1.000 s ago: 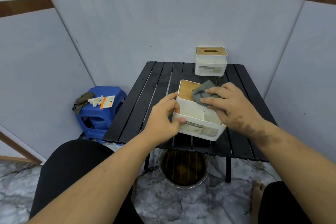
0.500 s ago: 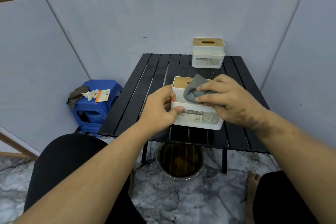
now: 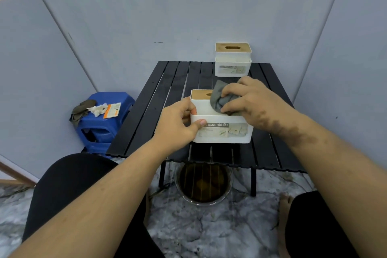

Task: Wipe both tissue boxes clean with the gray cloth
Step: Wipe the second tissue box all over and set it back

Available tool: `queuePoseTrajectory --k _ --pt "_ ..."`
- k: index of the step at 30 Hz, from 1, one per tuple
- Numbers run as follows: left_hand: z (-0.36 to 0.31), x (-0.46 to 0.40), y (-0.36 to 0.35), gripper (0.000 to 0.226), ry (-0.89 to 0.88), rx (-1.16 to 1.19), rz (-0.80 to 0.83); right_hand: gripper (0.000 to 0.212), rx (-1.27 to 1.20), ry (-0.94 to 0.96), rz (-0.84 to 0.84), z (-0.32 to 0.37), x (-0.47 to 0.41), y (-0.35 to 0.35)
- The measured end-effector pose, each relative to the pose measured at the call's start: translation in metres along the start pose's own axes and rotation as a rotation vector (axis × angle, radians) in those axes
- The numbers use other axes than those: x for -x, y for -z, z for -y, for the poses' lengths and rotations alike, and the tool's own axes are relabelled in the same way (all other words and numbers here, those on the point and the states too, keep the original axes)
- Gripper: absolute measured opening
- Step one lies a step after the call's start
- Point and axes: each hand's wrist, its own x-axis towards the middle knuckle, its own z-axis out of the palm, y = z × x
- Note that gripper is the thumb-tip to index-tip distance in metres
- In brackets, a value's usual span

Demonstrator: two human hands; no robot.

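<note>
The fingers (image 3: pixel 189 109) of the left hand (image 3: pixel 178 124) curl round the left end of the near tissue box (image 3: pixel 222 130), with the thumb pressed flat on its front face beside the printed label. The fingers (image 3: pixel 231 90) of the right hand (image 3: pixel 251 103) are bunched together on the gray cloth (image 3: pixel 219 98), pressing it against the box's top right part, where it covers half of the wooden lid.

This box is white with a stepped body, a light wood lid and a label reading "TISSUE HOLDER". It stands close to the near edge of the black slatted tabletop (image 3: pixel 159 98), about midway along it. The far tissue box (image 3: pixel 232 59), of the same make, stands at the far edge towards the right corner, well apart from the near one, its lid slot uncovered.

The left half of the tabletop shows bare slats from near edge to far edge. Left of the tabletop stands a blue plastic stool (image 3: pixel 100 130) carrying rags and a packet.
</note>
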Motion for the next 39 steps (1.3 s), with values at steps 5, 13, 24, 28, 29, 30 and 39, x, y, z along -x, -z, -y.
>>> queuePoseTrajectory --k 5,13,24,28,29,30,39 --pt "-0.003 0.002 0.006 0.032 -0.028 -0.018 -0.017 0.023 -0.066 -0.070 -0.079 -0.011 0.017 0.010" --pt "-0.014 0.005 0.000 0.029 -0.137 0.011 0.039 0.023 -0.142 -0.057 -0.095 0.002 0.008 0.004" --pt "-0.003 0.006 -0.005 0.030 -0.213 -0.052 0.006 0.023 -0.327 -0.188 -0.109 0.004 0.009 0.002" --pt "0.004 0.006 0.002 0.038 -0.225 -0.103 -0.001 0.025 -0.413 -0.494 -0.085 -0.019 0.041 -0.005" --pt "0.006 0.007 0.002 0.037 -0.218 -0.087 -0.001 0.024 -0.433 -0.582 -0.142 -0.018 0.044 -0.010" --pt "0.007 0.008 0.002 0.036 -0.201 -0.058 -0.009 0.023 -0.435 -0.671 -0.208 -0.016 0.046 -0.016" --pt "0.006 -0.008 0.024 0.031 0.057 0.252 -0.207 0.046 -1.203 -0.942 -0.401 0.029 0.032 -0.034"
